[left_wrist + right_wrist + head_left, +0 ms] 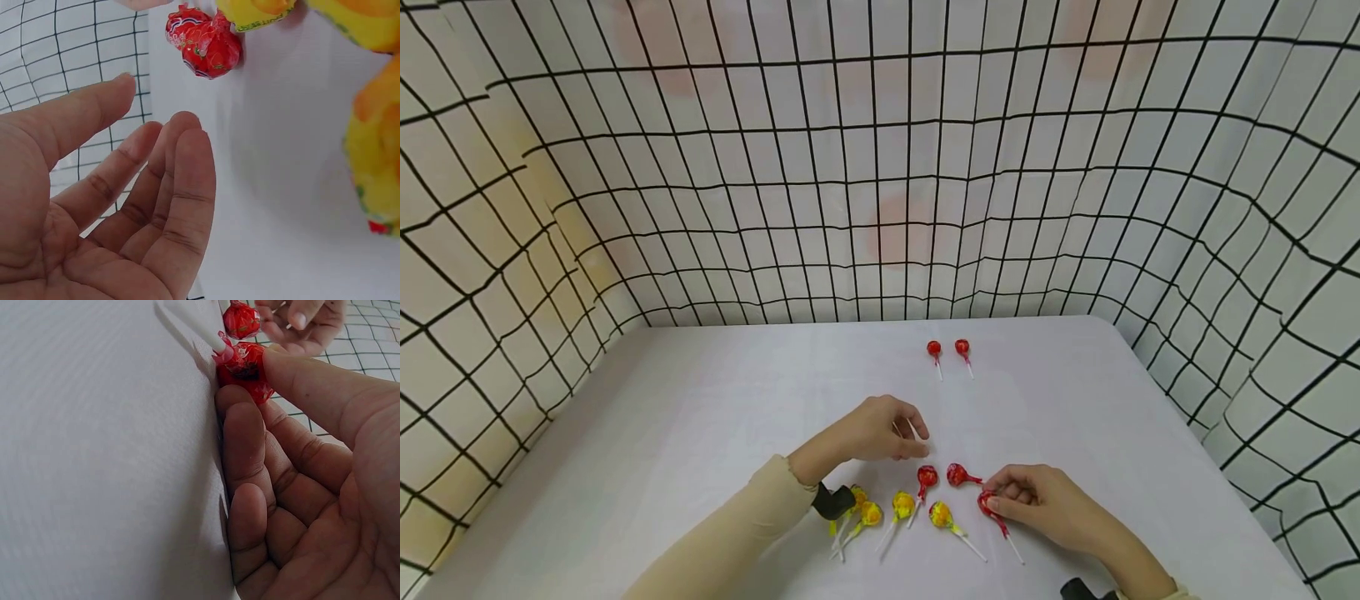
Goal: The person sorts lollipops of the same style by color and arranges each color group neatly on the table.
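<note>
My right hand (1048, 504) pinches a red lollipop (242, 361) between thumb and fingers, low at the table, its white stick pointing toward the front. Another red lollipop (957, 474) lies just left of those fingers. Relaxed and holding nothing, my left hand (883, 429) hovers over the middle of the table; its empty palm and loosely bent fingers show in the left wrist view. Nearest to it is a red lollipop (927, 476) with its stick toward me. Yellow lollipops (902, 504) lie in front, some partly hidden behind the left wrist's black band (833, 502).
Two red lollipops (934, 347) lie side by side toward the back of the white table (737, 375). A single yellow lollipop (942, 514) sits between the hands. White walls with a black grid (850, 208) enclose the table at the back and sides.
</note>
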The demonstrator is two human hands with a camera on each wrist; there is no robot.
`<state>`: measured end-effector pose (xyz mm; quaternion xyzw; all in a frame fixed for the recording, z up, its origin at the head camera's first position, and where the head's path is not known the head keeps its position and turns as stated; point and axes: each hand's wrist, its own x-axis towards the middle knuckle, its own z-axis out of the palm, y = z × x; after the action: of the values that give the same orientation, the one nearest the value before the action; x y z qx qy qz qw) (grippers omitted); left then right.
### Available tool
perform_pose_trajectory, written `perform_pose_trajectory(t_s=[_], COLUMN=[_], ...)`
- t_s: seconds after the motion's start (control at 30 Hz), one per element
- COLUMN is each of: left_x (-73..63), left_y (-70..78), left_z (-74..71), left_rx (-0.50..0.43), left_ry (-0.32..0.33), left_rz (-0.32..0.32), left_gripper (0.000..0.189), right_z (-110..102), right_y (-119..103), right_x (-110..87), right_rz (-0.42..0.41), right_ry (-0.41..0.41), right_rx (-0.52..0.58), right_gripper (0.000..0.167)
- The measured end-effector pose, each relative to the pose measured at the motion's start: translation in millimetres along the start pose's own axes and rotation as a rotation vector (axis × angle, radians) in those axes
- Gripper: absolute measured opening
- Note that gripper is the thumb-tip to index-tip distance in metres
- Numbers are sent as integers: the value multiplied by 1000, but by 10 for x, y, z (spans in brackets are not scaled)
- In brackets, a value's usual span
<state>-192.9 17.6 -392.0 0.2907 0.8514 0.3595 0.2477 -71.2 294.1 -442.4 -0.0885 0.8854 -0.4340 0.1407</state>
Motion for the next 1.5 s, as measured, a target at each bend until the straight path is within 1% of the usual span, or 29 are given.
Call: perform_pose_trajectory(t_s=[0.07, 0.17, 0.3, 0.4, 0.47, 0.6, 0.77, 1.1, 1.23, 1.37, 1.5], left_x=[-25, -57, -72, -87, -106, -136, -140, -134, -123, -120, -123], left_y=[1, -11, -47, -61, -63, -66, -64, -45, -47, -44, -29], left_z=[3, 11, 37, 63, 79, 111, 143, 228, 243, 251, 265], left_rx=[1, 10, 58, 96, 116, 143, 119, 100, 104, 97, 93], left_ry=[-11, -29, -45, -41, -44, -49, -46, -25, -21, -25, -34], left_rz=[-8, 3, 15, 9, 19, 59, 65, 28, 39, 41, 31], left_gripper=[9, 9, 9, 8, 7, 9, 10, 6, 6, 8, 15], right_z=[-2, -5, -7, -11, -13, -17, -19, -15, -14, -17, -22], right_y=[2, 0, -8, -13, -15, -15, -16, -21, -12, -8, -11], right_x=[0, -2, -3, -2, -2, 0, 11, 27, 26, 20, 9], right_rz=[-4, -8, -5, -5, -7, -13, -14, -17, -12, -7, -9], right_ry=[1, 0, -3, -5, -5, -2, -4, -6, -6, -9, -8], right_rx=[-2, -4, -4, -2, -3, -2, 6, 8, 7, 8, 10], right_gripper=[24, 24, 24, 24, 24, 23, 23, 22, 22, 23, 22])
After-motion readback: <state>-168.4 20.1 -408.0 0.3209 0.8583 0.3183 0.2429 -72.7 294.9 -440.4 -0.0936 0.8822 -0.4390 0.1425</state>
